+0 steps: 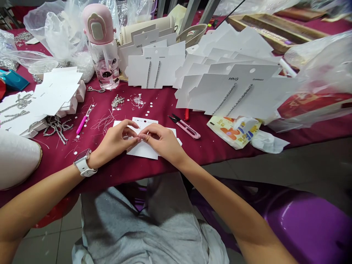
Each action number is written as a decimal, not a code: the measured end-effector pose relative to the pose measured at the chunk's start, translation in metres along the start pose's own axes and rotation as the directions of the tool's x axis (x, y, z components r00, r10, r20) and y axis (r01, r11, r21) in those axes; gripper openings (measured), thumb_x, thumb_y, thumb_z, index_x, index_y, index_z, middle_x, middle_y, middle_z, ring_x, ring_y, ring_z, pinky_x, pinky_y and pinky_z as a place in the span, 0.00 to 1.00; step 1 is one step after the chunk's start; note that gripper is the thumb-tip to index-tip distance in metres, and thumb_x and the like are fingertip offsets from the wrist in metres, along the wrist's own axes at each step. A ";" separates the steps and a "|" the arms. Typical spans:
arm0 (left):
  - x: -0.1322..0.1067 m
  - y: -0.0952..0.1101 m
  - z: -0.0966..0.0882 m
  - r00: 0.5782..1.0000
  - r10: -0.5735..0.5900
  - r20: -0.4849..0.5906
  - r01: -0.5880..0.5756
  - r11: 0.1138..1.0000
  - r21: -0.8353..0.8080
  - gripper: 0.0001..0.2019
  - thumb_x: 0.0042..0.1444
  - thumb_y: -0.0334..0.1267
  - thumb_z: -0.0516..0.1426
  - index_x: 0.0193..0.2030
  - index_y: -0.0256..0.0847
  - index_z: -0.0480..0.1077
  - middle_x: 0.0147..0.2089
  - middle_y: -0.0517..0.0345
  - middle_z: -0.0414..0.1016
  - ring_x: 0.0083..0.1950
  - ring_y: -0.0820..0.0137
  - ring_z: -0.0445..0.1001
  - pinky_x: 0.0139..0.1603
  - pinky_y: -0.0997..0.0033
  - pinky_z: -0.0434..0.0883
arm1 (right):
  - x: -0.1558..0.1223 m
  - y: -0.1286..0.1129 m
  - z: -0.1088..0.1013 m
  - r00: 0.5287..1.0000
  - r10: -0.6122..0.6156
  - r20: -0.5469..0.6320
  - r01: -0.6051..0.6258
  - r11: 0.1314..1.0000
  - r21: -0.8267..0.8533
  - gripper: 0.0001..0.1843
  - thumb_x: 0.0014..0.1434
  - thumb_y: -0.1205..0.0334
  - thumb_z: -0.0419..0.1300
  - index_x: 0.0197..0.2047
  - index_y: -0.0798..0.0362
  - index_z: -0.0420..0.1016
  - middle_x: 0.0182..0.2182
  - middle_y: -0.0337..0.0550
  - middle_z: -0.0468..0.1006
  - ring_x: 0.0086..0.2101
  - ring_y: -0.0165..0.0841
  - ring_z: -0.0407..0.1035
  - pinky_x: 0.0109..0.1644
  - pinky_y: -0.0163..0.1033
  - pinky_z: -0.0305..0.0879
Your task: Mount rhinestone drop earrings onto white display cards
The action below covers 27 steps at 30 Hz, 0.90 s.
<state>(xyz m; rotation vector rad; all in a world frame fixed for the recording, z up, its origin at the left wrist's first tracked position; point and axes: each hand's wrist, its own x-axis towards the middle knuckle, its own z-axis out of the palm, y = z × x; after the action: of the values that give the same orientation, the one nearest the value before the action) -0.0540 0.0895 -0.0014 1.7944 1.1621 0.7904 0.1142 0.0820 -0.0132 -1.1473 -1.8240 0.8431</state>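
1. A maroon-covered counter [162, 106] is carrying everything, with a white earring card [143, 151] lying flat on it.
2. My left hand [115, 141] and right hand [162, 141] are hovering right over the card.
3. The fingers [145, 136] are pinching together above the card, can't tell on what.
4. Pink thread snips [184, 127] are sitting just right of the card.

Fingers [143, 136] of both hands cover the middle of the white earring card [143, 150]; anything between them is too small to tell. The white rounded object [16, 159] at near left is cut off by the left edge. Red packaging [313, 104] at right is obscured by clear plastic.
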 end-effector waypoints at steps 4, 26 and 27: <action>0.000 0.000 -0.001 1.000 0.023 0.004 -0.023 1.000 0.014 0.16 0.48 0.38 0.59 0.44 0.37 0.65 0.31 0.57 0.74 0.35 0.72 0.73 0.37 0.72 0.68 | 0.000 0.000 0.000 1.000 0.012 -0.012 -0.011 1.000 0.029 0.06 0.55 0.60 0.57 0.30 0.52 0.72 0.31 0.38 0.74 0.30 0.26 0.64 0.35 0.33 0.62; -0.002 0.004 0.000 0.991 0.130 -0.020 -0.124 0.975 0.186 0.15 0.49 0.39 0.59 0.44 0.39 0.67 0.32 0.59 0.74 0.35 0.73 0.73 0.36 0.74 0.66 | -0.001 0.000 -0.002 0.999 0.034 0.016 -0.035 0.998 0.045 0.05 0.54 0.63 0.57 0.31 0.55 0.73 0.31 0.40 0.73 0.31 0.26 0.64 0.35 0.33 0.61; -0.002 0.003 0.000 0.992 0.125 -0.019 -0.120 0.977 0.177 0.15 0.49 0.39 0.59 0.44 0.39 0.67 0.32 0.59 0.75 0.35 0.73 0.73 0.35 0.75 0.65 | -0.001 0.000 -0.002 0.999 0.042 0.020 -0.043 0.998 0.055 0.05 0.54 0.63 0.57 0.30 0.55 0.73 0.31 0.39 0.73 0.30 0.25 0.63 0.35 0.33 0.61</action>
<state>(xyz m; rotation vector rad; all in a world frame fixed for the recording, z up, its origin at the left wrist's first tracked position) -0.0534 0.0867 0.0012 2.0222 1.1806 0.8095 0.1165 0.0814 -0.0122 -1.1502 -1.7854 0.9263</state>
